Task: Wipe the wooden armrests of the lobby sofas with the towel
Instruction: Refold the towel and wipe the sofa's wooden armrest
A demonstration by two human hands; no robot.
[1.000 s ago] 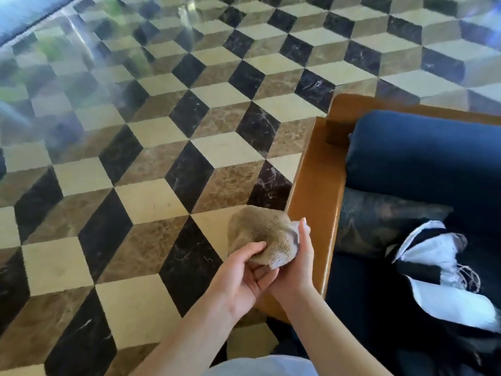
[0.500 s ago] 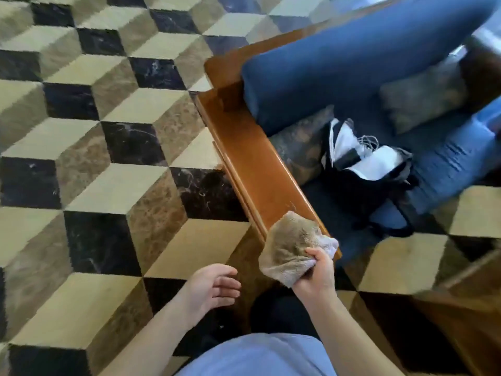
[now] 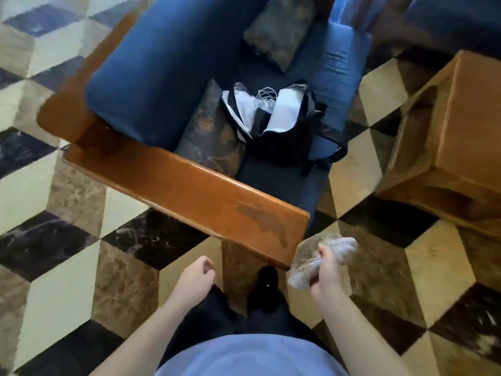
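We stand at the front end of the wooden armrest [image 3: 187, 185] of a blue sofa [image 3: 151, 77]. The right hand [image 3: 326, 270] grips the bunched towel [image 3: 317, 256], fingers curled round it, just off the armrest's front corner; whether the cloth touches the end face we cannot tell. The left hand [image 3: 193, 275] hangs loosely curled, holding nothing, below the armrest's near edge.

A darker patch [image 3: 260, 218] marks the top surface near the front end; it reads as damp or worn finish, and we cannot say which.

Notes for the step, as we judge it:
1. Open the towel out to a flat pad rather than a ball, so more cloth meets the wood.
2. Lay it on the front end and run long strokes along the grain toward the back, overlapping each pass.
3. Cover top, outer edge and end face; the edge moulding likely holds dust.
4. Keep the towel off the patterned cushion [image 3: 211, 137] and the black bag [image 3: 273, 123] on the seat.
5. The free left hand could steady us on the wood.
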